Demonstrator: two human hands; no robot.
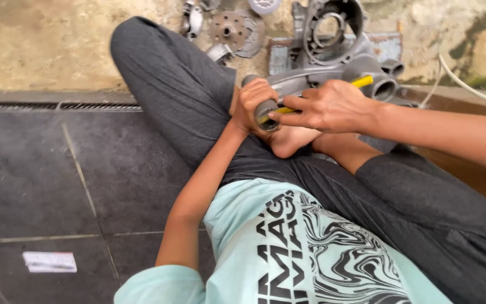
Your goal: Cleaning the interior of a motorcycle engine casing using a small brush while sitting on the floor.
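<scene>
Your left hand (pixel 254 104): fingers wrapped around a grey tube (pixel 266 107). Your right hand (pixel 324 106): fingers pinching a yellow tool (pixel 361 82) at the tube's mouth. Behind: grey engine casing (pixel 333 34).

A pale mint short-sleeved shirt (pixel 288 247) with black swirling print, dark grey trousers (pixel 181 95), bare feet.

The person sits with knees bent and bare feet drawn in, both arms reaching forward between the legs. The left arm runs straight up from a pale sleeve, elbow nearly extended, and the left hand (pixel 256 103) is curled into a closed fist. The right forearm comes in from the right edge, bare. The right hand (pixel 327 106) lies palm down, fingers pinched together and pointing toward the left fist, touching it.
</scene>
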